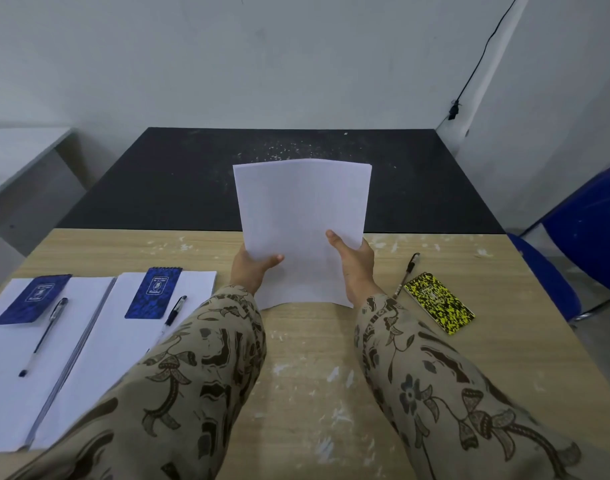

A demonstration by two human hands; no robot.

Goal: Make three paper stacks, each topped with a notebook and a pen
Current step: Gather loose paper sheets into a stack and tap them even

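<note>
Gripping paper sheaf [301, 216] by lower edge with left hand [249, 268] and right hand [353, 261], tilted up over desk [314, 358]. Done, 2 of 3: far-left stack [5, 375], second stack [106, 358], each with blue notebook [154, 293] and pen [173, 311]. Outstanding: sheaf laid flat; yellow notebook [439, 303], last pen [407, 275] atop.
</note>
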